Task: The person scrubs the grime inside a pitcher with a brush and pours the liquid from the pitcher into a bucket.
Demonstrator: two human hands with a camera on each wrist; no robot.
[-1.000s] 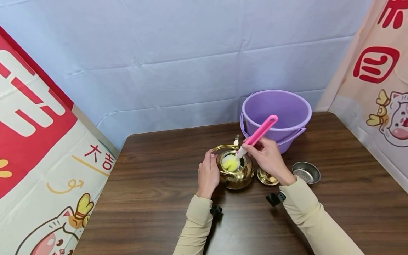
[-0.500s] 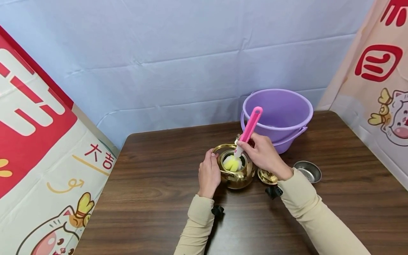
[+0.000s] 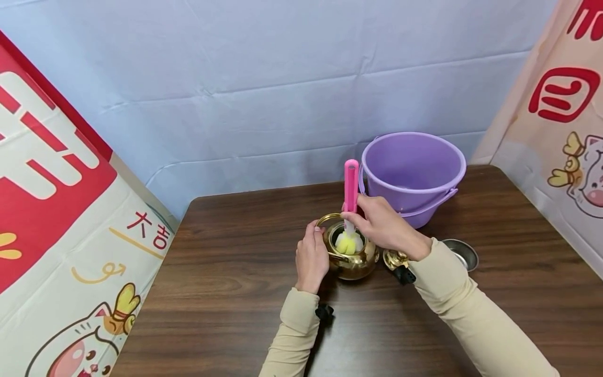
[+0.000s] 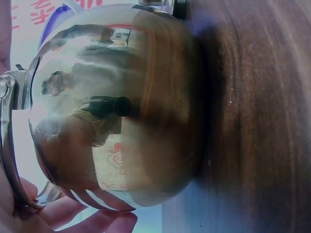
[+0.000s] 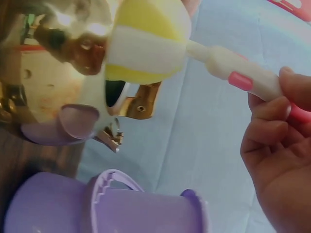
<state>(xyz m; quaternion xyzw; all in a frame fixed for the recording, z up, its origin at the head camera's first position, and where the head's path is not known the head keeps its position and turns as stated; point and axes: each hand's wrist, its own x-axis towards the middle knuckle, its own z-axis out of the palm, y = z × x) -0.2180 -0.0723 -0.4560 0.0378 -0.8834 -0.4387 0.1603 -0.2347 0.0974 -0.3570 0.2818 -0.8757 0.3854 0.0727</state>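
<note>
A shiny gold kettle (image 3: 353, 269) stands uncovered on the wooden table. My left hand (image 3: 312, 259) holds it from the left, and the left wrist view shows fingers at the handle (image 4: 10, 141) and against the body. Between thumb and fingers, my right hand (image 3: 383, 225) grips a sponge brush (image 3: 350, 183) by its pink handle, almost upright. The brush's yellow-and-white sponge head (image 5: 150, 43) sits at the kettle's mouth, partly in the opening. Just right of the kettle lies a gold lid (image 3: 393, 256), partly covered by the right wrist camera and sleeve.
Behind my right hand stands a purple bucket (image 3: 414, 183) with its handle down. A metal strainer cup (image 3: 466, 254) lies to the right, half hidden by the sleeve. A pale blue cloth (image 3: 264, 104) hangs behind the table (image 3: 226, 293).
The brush has swung from leaning right to nearly upright as my right hand moved left. Its sponge head stays at the kettle's mouth. My left hand keeps its hold.
</note>
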